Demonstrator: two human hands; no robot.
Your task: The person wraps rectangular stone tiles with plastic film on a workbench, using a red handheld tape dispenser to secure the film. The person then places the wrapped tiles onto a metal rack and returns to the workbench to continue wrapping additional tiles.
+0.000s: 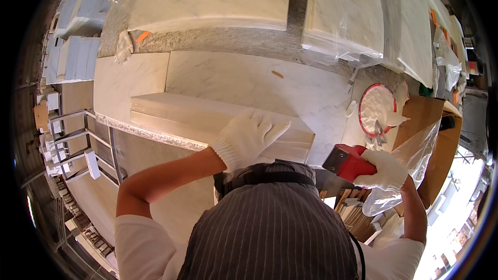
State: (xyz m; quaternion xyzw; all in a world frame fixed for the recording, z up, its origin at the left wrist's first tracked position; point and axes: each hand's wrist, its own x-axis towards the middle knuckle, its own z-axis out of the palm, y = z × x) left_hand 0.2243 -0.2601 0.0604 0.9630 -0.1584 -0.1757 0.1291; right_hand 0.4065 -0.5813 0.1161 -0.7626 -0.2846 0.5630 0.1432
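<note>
A long, low white carton (176,115) lies along the near edge of a pale marble-like slab surface. My left hand (244,137), in a white knit glove, rests on the carton's right part with its fingers spread flat. My right hand (385,170), also gloved, is raised off to the right, closed around a red tape dispenser (355,162). The dispenser's dark, flat end points left toward the carton's right end, apart from it. Whether tape hangs from it cannot be seen.
A red-rimmed round tub (377,105) with white contents and a grey-handled tool (380,134) stands beyond my right hand. Clear plastic film (381,194) drapes by an open brown carton (423,124). Wrapped slabs (340,15) lie at the back; a metal frame (85,140) stands left.
</note>
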